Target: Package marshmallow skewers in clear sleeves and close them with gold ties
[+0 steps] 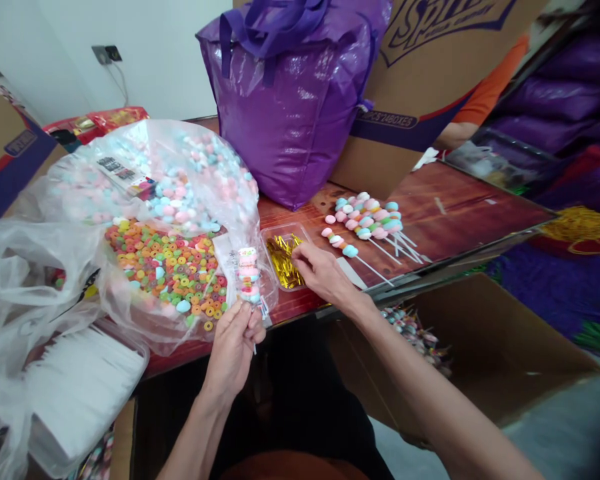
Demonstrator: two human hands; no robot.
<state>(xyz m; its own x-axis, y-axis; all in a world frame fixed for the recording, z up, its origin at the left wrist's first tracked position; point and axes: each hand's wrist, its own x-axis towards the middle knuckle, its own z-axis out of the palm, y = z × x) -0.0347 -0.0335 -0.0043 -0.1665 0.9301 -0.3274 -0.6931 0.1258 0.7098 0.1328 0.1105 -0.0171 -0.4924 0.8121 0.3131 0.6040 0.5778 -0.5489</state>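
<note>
My left hand (236, 341) is closed round the stick of a candy skewer (249, 275) wrapped in a clear sleeve, held upright over the table's front edge. My right hand (320, 270) reaches into a small clear tray (270, 235) of gold twist ties (283, 260), fingertips pinched among the ties. A pile of finished marshmallow skewers (367, 220) lies on the red wooden table (455, 207) just right of that hand.
Big clear bags hold colourful ring candies (167, 263) and pastel marshmallows (180, 183) at left. A purple shopping bag (290, 100) and a printed cardboard box (430, 73) stand behind. An open carton (480, 347) with wrapped skewers (413, 330) sits below right. A white packet (80, 387) lies lower left.
</note>
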